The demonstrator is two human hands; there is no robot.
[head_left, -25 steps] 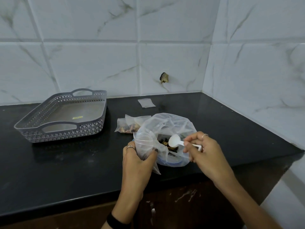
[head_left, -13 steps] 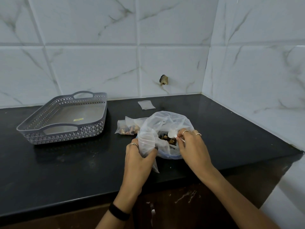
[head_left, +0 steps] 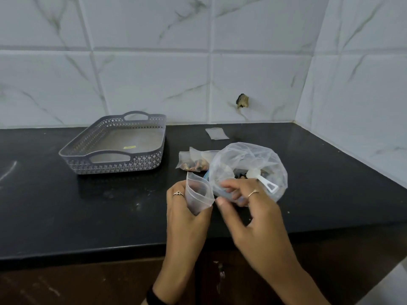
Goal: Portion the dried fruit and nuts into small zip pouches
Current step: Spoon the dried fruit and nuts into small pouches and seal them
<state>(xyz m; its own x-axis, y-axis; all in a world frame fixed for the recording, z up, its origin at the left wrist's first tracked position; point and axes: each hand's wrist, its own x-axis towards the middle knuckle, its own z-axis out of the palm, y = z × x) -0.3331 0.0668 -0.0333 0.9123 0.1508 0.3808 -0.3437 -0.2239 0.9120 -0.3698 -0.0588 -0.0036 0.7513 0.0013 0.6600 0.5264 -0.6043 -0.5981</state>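
My left hand (head_left: pixel 185 214) grips a small clear zip pouch (head_left: pixel 198 194) upright above the counter, its mouth open. My right hand (head_left: pixel 246 208) hovers just right of the pouch, blurred, fingers apart and holding nothing; its thumb is near the pouch's edge. Behind it lies a large crumpled clear bag (head_left: pixel 248 166) with dark dried fruit and nuts inside. A white plastic spoon (head_left: pixel 262 179) rests in that bag, handle pointing toward me. Filled small pouches (head_left: pixel 193 161) lie to the left of the big bag.
A grey perforated tray with handles (head_left: pixel 116 164) stands at the left on the black counter (head_left: pixel 66 205). One flat empty pouch (head_left: pixel 217 133) lies near the tiled back wall. The side wall closes the right; the counter's front edge runs under my wrists.
My right hand let go of the spoon, which now rests in the big bag, and moved toward the pouch. My left hand pulled the pouch away from the bag.
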